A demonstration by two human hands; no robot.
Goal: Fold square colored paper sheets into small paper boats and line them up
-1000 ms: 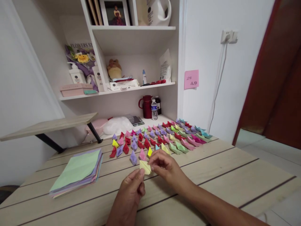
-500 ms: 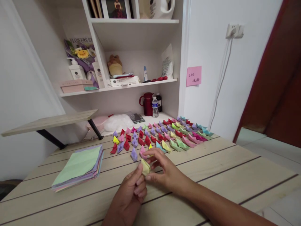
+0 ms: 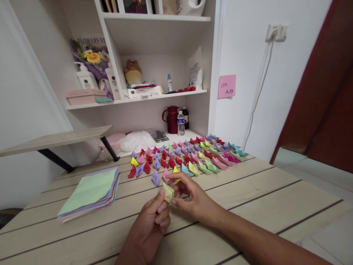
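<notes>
Low over the table, a small pale yellow folded paper (image 3: 168,193) is held up between my two hands. My left hand (image 3: 151,221) pinches its lower left side between thumb and curled fingers. From the right, my right hand (image 3: 193,197) has its thumb and bent fingers at the paper's right edge, with the index finger stretched out above it. Just beyond stand rows of small paper boats in many colours, among them a purple boat (image 3: 156,178), a pink boat (image 3: 165,176) partly behind my right fingertips, and a light blue boat (image 3: 187,169).
A stack of coloured paper sheets (image 3: 89,193), light green on top, lies at the left of the table (image 3: 91,243). Behind it stands a small raised shelf (image 3: 57,140) on black legs. A red jug (image 3: 172,120) and a water bottle (image 3: 181,124) stand at the back.
The whole view has shifted slightly. My hands keep almost the same pose around the yellow paper, which looks turned a little, with the right thumb close against its edge.
</notes>
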